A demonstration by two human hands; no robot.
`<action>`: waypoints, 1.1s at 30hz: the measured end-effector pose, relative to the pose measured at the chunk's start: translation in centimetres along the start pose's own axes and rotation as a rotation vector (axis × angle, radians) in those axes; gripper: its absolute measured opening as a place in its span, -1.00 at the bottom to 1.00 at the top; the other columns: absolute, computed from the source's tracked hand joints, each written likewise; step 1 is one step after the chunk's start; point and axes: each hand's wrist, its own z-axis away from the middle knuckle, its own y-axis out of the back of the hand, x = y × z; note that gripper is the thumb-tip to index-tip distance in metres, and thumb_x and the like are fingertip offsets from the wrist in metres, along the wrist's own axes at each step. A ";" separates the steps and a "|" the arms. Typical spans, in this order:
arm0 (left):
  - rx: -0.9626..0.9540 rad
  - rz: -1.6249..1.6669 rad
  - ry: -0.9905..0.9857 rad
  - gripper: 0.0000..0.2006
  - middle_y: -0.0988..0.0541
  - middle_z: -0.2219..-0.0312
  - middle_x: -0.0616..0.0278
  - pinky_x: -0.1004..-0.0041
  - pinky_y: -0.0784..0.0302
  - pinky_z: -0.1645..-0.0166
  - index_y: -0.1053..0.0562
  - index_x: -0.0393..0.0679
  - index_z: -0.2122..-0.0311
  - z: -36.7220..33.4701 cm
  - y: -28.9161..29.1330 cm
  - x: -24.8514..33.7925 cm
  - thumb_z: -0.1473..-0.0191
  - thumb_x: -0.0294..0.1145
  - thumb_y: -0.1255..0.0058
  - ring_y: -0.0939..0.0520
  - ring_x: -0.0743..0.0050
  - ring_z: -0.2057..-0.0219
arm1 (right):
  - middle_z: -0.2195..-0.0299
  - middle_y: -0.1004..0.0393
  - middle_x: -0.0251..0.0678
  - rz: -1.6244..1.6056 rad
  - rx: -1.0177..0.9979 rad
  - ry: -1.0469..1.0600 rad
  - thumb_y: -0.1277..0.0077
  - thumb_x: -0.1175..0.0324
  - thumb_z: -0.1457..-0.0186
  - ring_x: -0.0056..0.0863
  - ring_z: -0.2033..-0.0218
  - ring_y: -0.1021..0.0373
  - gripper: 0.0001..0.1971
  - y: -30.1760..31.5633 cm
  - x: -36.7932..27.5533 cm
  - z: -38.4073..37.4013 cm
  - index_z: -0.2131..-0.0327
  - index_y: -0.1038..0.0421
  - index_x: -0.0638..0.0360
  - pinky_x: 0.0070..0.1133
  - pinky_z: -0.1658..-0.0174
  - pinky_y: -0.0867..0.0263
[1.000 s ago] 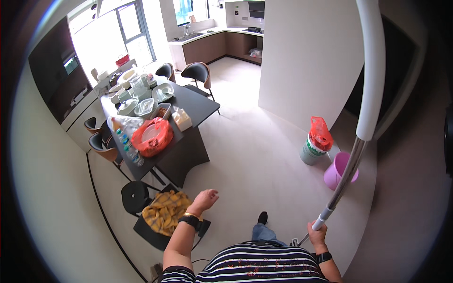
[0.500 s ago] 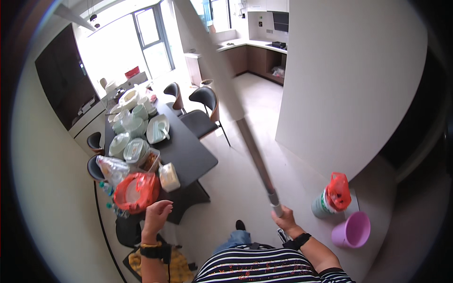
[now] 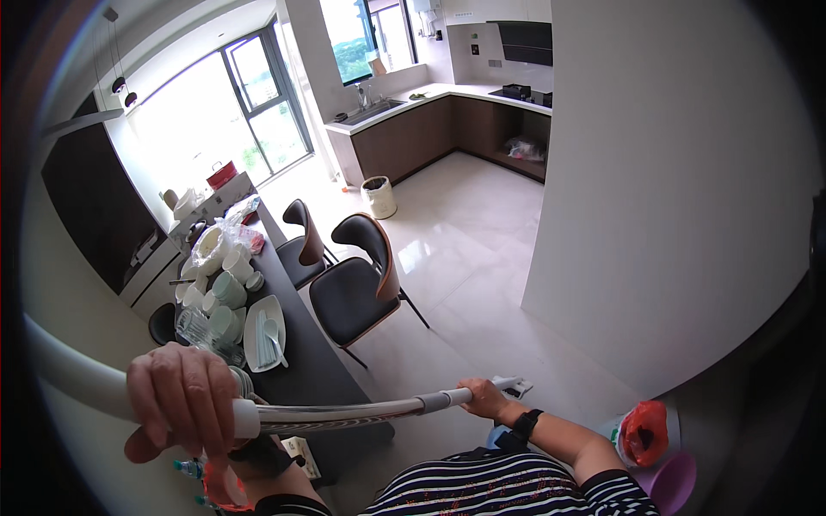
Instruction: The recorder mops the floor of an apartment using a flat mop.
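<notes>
A long pole with a thick white sleeve and a thinner silver tube lies crosswise before me. My left hand is closed over the white sleeve, close to where the silver tube begins. My right hand is closed round the pole's grey and white right part. Just beyond that hand shows a small white and grey piece; whether it belongs to the pole I cannot tell. The sleeve's far left end runs toward the picture's rim. My left hand and the pole cover part of the dark table.
Dishes, cups and a white plate crowd the table at left. Two black chairs stand along it. A bin stands near the kitchen counter. At lower right are a red bag and a purple bucket.
The pole has swung from steeply upright to nearly level. My left hand, empty before, now grips its white sleeve. My right hand has shifted left, still holding. The view has tilted up.
</notes>
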 end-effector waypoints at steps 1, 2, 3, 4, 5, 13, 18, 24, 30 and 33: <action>0.011 -0.023 0.011 -0.74 -0.47 0.59 0.09 0.44 -0.58 0.56 -0.38 -0.30 0.36 -0.7 0.2 -0.7 0.01 -0.31 -0.12 -0.60 0.28 0.61 | 0.52 -0.42 -0.15 -0.017 -0.015 0.016 -0.11 0.44 0.23 -0.09 0.42 -0.39 -0.81 0.5 1.3 -2.5 0.46 -0.33 0.15 -0.33 0.34 -0.34; 0.029 -0.094 0.027 -0.76 -0.46 0.62 0.09 0.43 -0.58 0.57 -0.38 -0.30 0.42 -1.2 0.2 -1.4 0.01 -0.32 -0.12 -0.60 0.26 0.63 | 0.53 -0.42 -0.15 -0.041 -0.022 0.064 -0.10 0.45 0.23 -0.10 0.42 -0.39 -0.82 0.9 2.6 -5.0 0.47 -0.32 0.15 -0.33 0.35 -0.33; 0.047 -0.153 0.040 -0.76 -0.45 0.65 0.09 0.42 -0.58 0.57 -0.38 -0.30 0.48 -1.7 0.8 -2.1 0.01 -0.34 -0.12 -0.60 0.25 0.64 | 0.53 -0.41 -0.15 -0.058 -0.026 0.104 -0.10 0.46 0.23 -0.10 0.42 -0.39 -0.82 1.4 3.8 -7.5 0.47 -0.32 0.16 -0.33 0.35 -0.33; -0.037 -0.180 0.073 -0.76 -0.45 0.65 0.05 0.44 -0.59 0.58 -0.37 -0.33 0.52 -2.3 2.1 -3.1 0.01 -0.37 -0.12 -0.60 0.21 0.65 | 0.53 -0.41 -0.15 -0.062 -0.035 0.110 -0.10 0.46 0.23 -0.10 0.42 -0.39 -0.82 2.3 5.6 -10.1 0.47 -0.32 0.16 -0.33 0.35 -0.33; -0.136 -0.163 0.168 -0.77 -0.47 0.65 0.10 0.43 -0.65 0.55 -0.38 -0.31 0.55 -2.9 3.7 -4.1 0.09 -0.41 -0.18 -0.59 0.26 0.65 | 0.53 -0.41 -0.16 -0.071 -0.032 0.141 -0.09 0.49 0.24 -0.11 0.42 -0.39 -0.82 3.0 7.5 -12.8 0.47 -0.32 0.15 -0.35 0.34 -0.33; -0.115 -0.738 0.032 -0.71 -0.45 0.63 0.31 0.49 -0.53 0.47 -0.35 -0.12 0.51 -2.5 8.8 -13.2 0.10 -0.20 -0.20 -0.56 0.45 0.60 | 0.35 -0.37 -0.32 0.048 0.076 0.185 -0.21 0.32 0.30 -0.25 0.16 -0.28 -0.69 6.4 19.8 -33.5 0.40 -0.34 0.04 -0.12 -0.02 -0.05; 0.350 -0.807 0.485 -0.72 -0.49 0.64 0.33 0.33 -0.46 0.18 -0.37 -0.09 0.58 6.0 17.8 -24.5 0.24 -0.31 -0.32 -0.61 0.37 0.53 | 0.30 -0.33 -0.21 -0.120 -0.014 0.092 -0.22 0.22 0.26 -0.18 0.09 -0.23 -0.60 2.9 25.3 -38.5 0.32 -0.29 0.10 -0.33 -0.11 -0.06; 0.436 -0.755 0.683 -0.72 -0.51 0.62 0.24 0.29 -0.49 0.20 -0.41 -0.17 0.60 6.4 28.8 -30.0 0.35 -0.34 -0.35 -0.57 0.32 0.53 | 0.32 -0.36 -0.19 0.062 -0.411 -0.087 -0.10 0.23 0.15 -0.16 0.12 -0.25 -0.70 -3.5 33.1 -44.0 0.34 -0.32 0.12 -0.34 -0.03 -0.17; 0.642 -0.409 0.132 -0.61 -0.44 0.55 0.25 0.41 -0.50 0.34 -0.28 -0.10 0.47 4.9 37.1 -25.4 0.20 -0.16 -0.29 -0.51 0.42 0.57 | 0.37 -0.39 -0.15 0.003 -0.448 -0.133 -0.02 0.33 0.12 -0.18 0.19 -0.29 -0.86 -4.9 31.8 -52.0 0.44 -0.37 0.13 -0.35 0.12 -0.27; 0.557 -1.081 0.514 -0.79 -0.55 0.48 0.09 0.28 -0.54 0.35 -0.41 -0.26 0.29 1.3 36.9 -24.1 -0.05 -0.33 0.00 -0.60 0.18 0.45 | 0.32 -0.39 -0.10 0.047 -0.554 -0.046 0.04 0.32 0.05 -0.14 0.16 -0.29 -0.86 -7.2 33.7 -53.3 0.40 -0.38 0.13 -0.33 0.09 -0.26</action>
